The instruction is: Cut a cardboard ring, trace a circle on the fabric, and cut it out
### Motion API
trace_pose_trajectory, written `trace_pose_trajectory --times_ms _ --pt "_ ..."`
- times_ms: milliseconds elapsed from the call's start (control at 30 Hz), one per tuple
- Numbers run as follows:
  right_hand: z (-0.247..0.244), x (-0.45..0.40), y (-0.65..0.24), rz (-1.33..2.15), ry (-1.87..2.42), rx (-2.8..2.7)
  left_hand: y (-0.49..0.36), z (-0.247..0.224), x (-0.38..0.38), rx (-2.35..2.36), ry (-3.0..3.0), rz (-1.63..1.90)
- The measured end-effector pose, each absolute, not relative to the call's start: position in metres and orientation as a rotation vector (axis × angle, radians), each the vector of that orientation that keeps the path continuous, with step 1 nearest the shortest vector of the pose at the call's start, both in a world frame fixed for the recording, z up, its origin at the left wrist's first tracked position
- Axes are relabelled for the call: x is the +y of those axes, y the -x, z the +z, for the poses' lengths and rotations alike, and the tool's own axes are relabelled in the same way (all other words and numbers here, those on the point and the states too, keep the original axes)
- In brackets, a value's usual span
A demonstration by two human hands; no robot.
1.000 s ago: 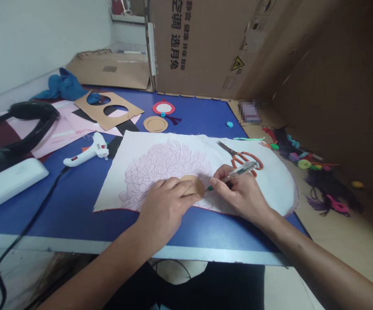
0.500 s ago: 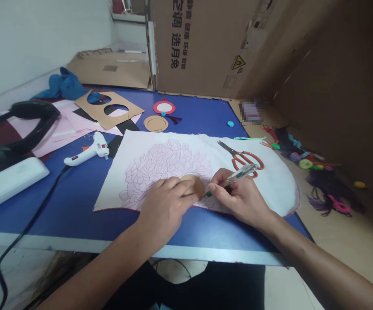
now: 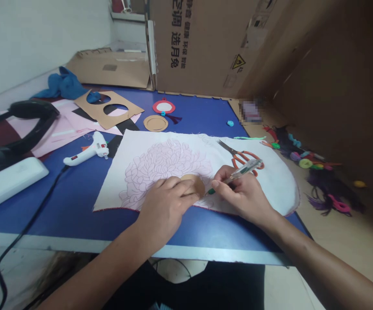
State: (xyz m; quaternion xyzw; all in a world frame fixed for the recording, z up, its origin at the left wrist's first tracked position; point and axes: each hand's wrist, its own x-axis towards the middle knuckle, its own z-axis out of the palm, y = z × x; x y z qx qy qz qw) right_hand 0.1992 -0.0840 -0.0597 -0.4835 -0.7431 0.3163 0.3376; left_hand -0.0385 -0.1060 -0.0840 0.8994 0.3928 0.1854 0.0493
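Observation:
My left hand [image 3: 164, 206] holds a round brown cardboard disc [image 3: 198, 185] down on the white cloth [image 3: 109, 189], its fingers closed over the near side and hiding part of it. A clear pen with a green grip [image 3: 245, 168] is pinched in my right hand [image 3: 243, 193]. Its tip is low, close against the right edge of the disc. A large line-drawn flower [image 3: 167, 157] covers the cloth's left half, partly under my left hand. Beyond my right hand lie scissors with orange handles [image 3: 234, 153], their blades pointing away to the left.
At left are a white glue gun [image 3: 88, 153] with a black cord, a white case [image 3: 12, 183] and a black strap-like object [image 3: 18, 129]. Behind lie cardboard with oval holes [image 3: 122, 99], a ringed disc [image 3: 156, 123] and a red tasselled ornament [image 3: 163, 106]. Cardboard walls [image 3: 206, 51] stand around.
My right hand has shifted slightly, and the pen's upper end has moved a little to the right and up. My left hand and the disc keep their place.

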Motion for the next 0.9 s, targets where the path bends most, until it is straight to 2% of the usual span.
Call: trace_pose_trajectory --times_ms 667,900 --pt "-0.071 -0.091 -0.194 1.189 1.114 -1.806 0.037 -0.075 -0.105 1.253 -2.632 0.481" --pt "-0.071 -0.092 -0.191 1.201 1.036 -1.851 0.036 -0.073 -0.105 1.258 -2.597 0.474"
